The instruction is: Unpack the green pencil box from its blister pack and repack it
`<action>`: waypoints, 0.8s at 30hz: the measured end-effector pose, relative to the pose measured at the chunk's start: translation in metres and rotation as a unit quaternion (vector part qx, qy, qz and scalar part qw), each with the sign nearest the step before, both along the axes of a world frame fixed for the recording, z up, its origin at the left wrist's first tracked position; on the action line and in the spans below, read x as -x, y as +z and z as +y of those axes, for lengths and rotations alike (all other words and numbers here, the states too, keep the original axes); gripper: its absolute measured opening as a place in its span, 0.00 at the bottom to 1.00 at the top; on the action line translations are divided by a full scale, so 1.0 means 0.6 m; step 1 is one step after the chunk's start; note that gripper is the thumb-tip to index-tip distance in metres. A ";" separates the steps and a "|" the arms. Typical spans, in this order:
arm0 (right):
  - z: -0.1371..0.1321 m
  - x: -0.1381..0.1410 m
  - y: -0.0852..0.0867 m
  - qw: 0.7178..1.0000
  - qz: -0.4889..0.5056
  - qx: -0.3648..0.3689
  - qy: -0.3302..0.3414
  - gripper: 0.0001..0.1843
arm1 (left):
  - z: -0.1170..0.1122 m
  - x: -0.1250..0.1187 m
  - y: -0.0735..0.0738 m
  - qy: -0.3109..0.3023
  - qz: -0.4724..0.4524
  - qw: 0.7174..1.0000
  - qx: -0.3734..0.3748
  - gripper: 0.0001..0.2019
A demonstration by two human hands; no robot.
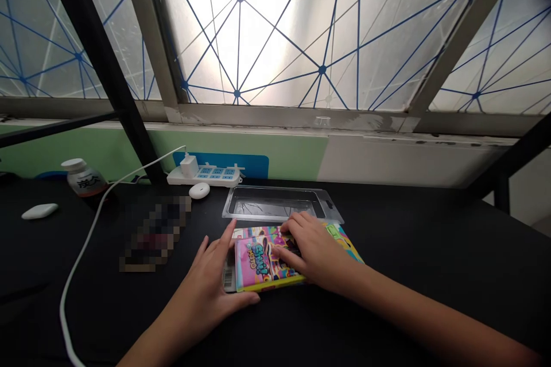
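Observation:
A flat, colourful printed pack (253,264) with pink, blue and yellow artwork and cartoon lettering lies on the black table before me. A yellow edge runs along its front, and more printed card shows beneath and behind it. My left hand (213,278) is at the pack's left end, thumb and fingers spread apart near its front and back corners. Across the top rests my right hand (316,249), its fingers bent over the far side and its thumb on the printed face. Just beyond the pack lies a clear plastic blister shell (275,206).
On the black table (430,258), a white cable (81,261) runs at left from a power strip (206,176). Nearby are a round white case (199,190), a white-capped bottle (84,179), a small white object (39,211) and a blurred-out item (155,235).

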State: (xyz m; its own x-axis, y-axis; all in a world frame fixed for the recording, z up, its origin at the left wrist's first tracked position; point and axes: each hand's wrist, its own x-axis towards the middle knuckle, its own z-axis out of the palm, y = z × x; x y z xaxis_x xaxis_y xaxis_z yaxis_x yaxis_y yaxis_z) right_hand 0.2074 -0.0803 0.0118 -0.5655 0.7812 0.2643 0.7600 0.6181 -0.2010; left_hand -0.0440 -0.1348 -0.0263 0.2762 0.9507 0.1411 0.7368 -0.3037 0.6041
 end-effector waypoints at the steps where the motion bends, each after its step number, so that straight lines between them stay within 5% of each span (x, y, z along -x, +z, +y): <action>1: 0.002 0.002 -0.004 1.000 0.013 -0.011 -0.004 0.16 | 0.001 0.001 0.002 -0.006 -0.001 1.000 0.001 0.52; 8: -0.004 -0.001 -0.004 0.987 0.068 -0.149 0.001 0.18 | 0.007 0.001 0.007 -0.011 0.000 1.000 0.018 0.46; 13: -0.047 -0.021 0.030 0.962 0.054 -0.230 0.134 0.08 | 0.005 0.020 -0.002 -0.003 0.008 1.000 0.018 0.37; 18: -0.087 -0.074 0.047 0.977 -0.013 -0.028 0.213 0.18 | -0.001 0.055 -0.006 -0.005 -0.003 1.000 0.026 0.33; 21: -0.083 -0.126 0.025 0.982 -0.040 0.071 0.172 0.30 | -0.006 0.063 -0.007 0.034 -0.003 0.998 0.061 0.28; 24: -0.069 -0.173 -0.010 0.990 -0.036 0.077 0.111 0.41 | -0.008 0.057 -0.007 0.070 -0.015 0.995 0.068 0.27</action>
State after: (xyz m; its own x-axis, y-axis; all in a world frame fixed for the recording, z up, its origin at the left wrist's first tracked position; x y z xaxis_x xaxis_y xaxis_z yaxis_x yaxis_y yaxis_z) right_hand 0.3114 -0.1218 0.0058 -0.7413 0.6632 0.1033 0.6244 0.7378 -0.2563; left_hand -0.0783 -0.1397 -0.0305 0.1363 0.9906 0.0145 0.7470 -0.1124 0.6553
